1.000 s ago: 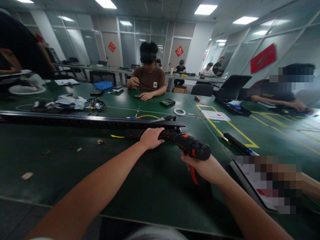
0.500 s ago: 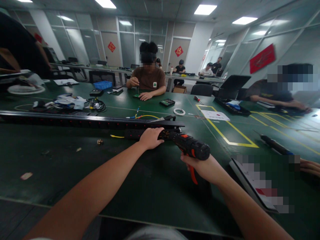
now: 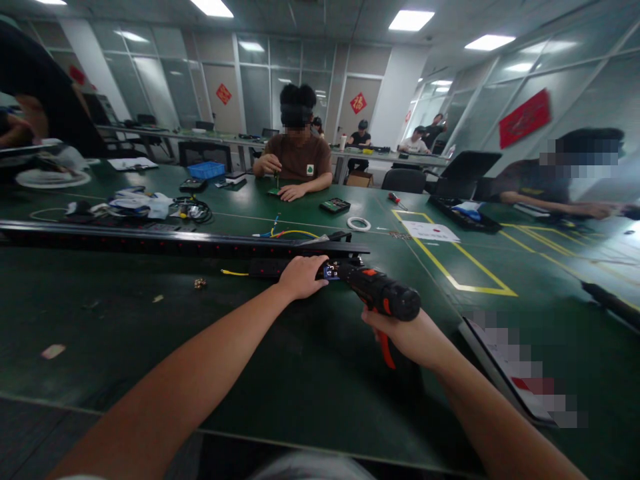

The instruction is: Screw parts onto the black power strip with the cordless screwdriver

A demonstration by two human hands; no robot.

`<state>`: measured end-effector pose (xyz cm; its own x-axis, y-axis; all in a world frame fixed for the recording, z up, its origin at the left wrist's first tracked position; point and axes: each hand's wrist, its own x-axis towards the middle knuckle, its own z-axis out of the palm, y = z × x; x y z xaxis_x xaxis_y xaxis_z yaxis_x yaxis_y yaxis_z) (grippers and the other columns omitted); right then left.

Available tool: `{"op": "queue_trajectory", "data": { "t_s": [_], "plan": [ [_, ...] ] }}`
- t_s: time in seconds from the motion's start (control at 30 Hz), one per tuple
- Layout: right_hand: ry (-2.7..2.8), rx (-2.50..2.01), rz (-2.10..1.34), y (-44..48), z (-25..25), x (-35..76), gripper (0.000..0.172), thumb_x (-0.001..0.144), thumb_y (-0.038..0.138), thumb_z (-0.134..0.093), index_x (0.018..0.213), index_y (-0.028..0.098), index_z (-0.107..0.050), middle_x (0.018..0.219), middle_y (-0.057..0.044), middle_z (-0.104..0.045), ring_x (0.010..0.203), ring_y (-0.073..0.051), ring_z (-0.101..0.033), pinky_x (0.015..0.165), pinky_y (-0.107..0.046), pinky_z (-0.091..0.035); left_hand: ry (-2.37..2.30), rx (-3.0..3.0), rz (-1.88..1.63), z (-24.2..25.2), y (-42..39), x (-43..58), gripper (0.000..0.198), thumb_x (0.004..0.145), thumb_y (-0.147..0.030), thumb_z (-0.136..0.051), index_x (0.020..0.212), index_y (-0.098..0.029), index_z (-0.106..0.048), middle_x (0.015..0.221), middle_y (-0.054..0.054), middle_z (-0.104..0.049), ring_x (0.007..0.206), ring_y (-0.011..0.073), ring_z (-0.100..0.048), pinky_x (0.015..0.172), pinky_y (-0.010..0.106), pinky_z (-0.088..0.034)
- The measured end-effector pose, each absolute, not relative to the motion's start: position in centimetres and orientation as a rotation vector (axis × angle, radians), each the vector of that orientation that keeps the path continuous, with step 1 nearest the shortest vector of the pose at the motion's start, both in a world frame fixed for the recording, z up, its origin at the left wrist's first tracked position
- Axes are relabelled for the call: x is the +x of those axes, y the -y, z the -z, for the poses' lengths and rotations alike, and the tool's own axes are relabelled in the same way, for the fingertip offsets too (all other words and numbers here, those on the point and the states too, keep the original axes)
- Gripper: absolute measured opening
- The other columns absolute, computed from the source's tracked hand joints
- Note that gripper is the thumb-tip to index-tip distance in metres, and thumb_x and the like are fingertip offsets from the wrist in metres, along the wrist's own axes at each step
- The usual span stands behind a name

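My right hand (image 3: 395, 330) is wrapped round the handle of a black and orange power drill (image 3: 383, 290), whose front end points left. At the drill's tip lies a small blue circuit board (image 3: 331, 271) with shiny parts. My left hand (image 3: 303, 277) grips the end of a short black strip (image 3: 265, 268) beside that board, thumb toward the drill. Just behind, a long black metal bar (image 3: 175, 243) with red dots runs across the table. A yellow wire (image 3: 235, 273) sticks out at the short strip's left end. Small brass-coloured screws (image 3: 200, 284) lie in a pile to the left.
A tablet-like board (image 3: 510, 373) lies at my right, near a black tool (image 3: 610, 303). Farther back are a white tape roll (image 3: 359, 224), a screwdriver (image 3: 394, 197), a blue basket (image 3: 206, 170) and bundled cables (image 3: 193, 209). People sit across and at the right.
The small board at the drill's tip now shows bright blue where it was dark. The hand at the far right edge has gone, and the black tool there has shifted right. My hands look unmoved.
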<state>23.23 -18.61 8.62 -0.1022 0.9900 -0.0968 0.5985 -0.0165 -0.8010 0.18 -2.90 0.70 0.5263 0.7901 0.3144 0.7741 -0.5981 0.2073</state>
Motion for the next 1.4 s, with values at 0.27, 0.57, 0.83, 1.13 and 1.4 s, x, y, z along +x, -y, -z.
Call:
{"op": "queue_trajectory", "data": {
  "t_s": [0.27, 0.57, 0.83, 1.13, 1.4],
  "plan": [
    [1.735, -1.659, -0.994, 18.55, -8.38, 23.38, 0.017, 0.084, 0.039, -0.071, 0.086, 0.023, -0.067, 0.066, 0.001, -0.066, 0.065, -0.021, -0.066, 0.064, -0.034, -0.052, -1.383, 2.708, -0.581, -0.72, 2.98, 0.18, 0.064, 0.099, -0.044, -0.074, 0.156, -0.022, -0.053, 0.151, 0.011, -0.068, 0.138, 0.0321, -0.065, 0.118, 0.048, -0.047],
    [1.756, -1.668, -0.965, 18.64, -8.73, 23.18, 0.017, 0.083, 0.039, -0.071, 0.082, 0.023, -0.068, 0.065, 0.001, -0.067, 0.063, -0.022, -0.067, 0.064, -0.034, -0.053, -1.384, 2.708, -0.598, -0.57, 2.91, 0.22, 0.065, 0.098, -0.044, -0.075, 0.155, -0.021, -0.054, 0.150, 0.012, -0.068, 0.136, 0.0326, -0.066, 0.117, 0.048, -0.047],
    [1.765, -1.654, -0.962, 18.69, -8.68, 23.20, 0.017, 0.084, 0.039, -0.070, 0.081, 0.024, -0.066, 0.065, 0.001, -0.067, 0.064, -0.022, -0.066, 0.063, -0.033, -0.052, -1.390, 2.708, -0.579, -0.66, 2.91, 0.20, 0.064, 0.098, -0.044, -0.074, 0.155, -0.023, -0.054, 0.150, 0.011, -0.068, 0.136, 0.0322, -0.066, 0.117, 0.048, -0.047],
    [1.783, -1.661, -0.953, 18.64, -8.67, 23.25, 0.016, 0.084, 0.039, -0.069, 0.082, 0.023, -0.067, 0.066, 0.000, -0.068, 0.064, -0.022, -0.067, 0.064, -0.034, -0.053, -1.387, 2.704, -0.585, -0.72, 2.96, 0.17, 0.064, 0.098, -0.044, -0.075, 0.155, -0.021, -0.054, 0.151, 0.012, -0.068, 0.137, 0.0324, -0.066, 0.117, 0.047, -0.047],
    [1.755, -1.665, -0.986, 18.75, -8.79, 23.18, 0.017, 0.084, 0.040, -0.069, 0.083, 0.023, -0.066, 0.066, 0.000, -0.066, 0.065, -0.022, -0.066, 0.066, -0.034, -0.053, -1.381, 2.697, -0.600, -0.64, 2.87, 0.27, 0.064, 0.098, -0.043, -0.075, 0.154, -0.022, -0.055, 0.150, 0.011, -0.068, 0.137, 0.0324, -0.066, 0.117, 0.047, -0.047]
  ]
}}
